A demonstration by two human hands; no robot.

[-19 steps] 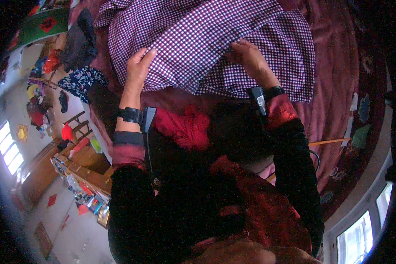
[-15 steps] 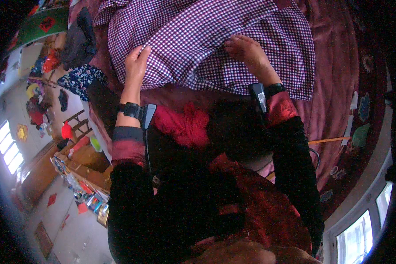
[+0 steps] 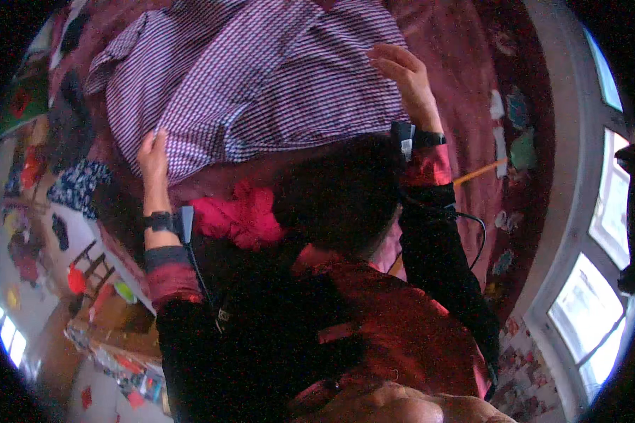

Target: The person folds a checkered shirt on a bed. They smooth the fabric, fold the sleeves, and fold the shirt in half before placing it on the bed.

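Observation:
A checked purple-and-white cloth point(image 3: 289, 84) lies spread with soft folds over the reddish bedcover. At its near left edge, my left hand point(image 3: 152, 156) is closed, thumb and fingers pinching the fabric. My right hand point(image 3: 409, 77) is at the cloth's right edge, fingers stretched out and slightly parted, with nothing seen in them. Whether its fingertips touch the fabric I cannot tell. Each wrist wears a dark strap with a small grey device.
A crumpled bright red cloth point(image 3: 243, 215) and a dark furry thing point(image 3: 331, 190) lie between my arms. A yellow stick point(image 3: 480, 171) rests at right, near windows point(image 3: 589, 303). Dark flowered fabric point(image 3: 81, 187) hangs over the bed's left side, by a wooden chair point(image 3: 95, 264).
The view has turned, so the cloth sits further left in it. My right hand has moved from over the cloth to its right edge, fingers straighter. My left hand still pinches the near left edge.

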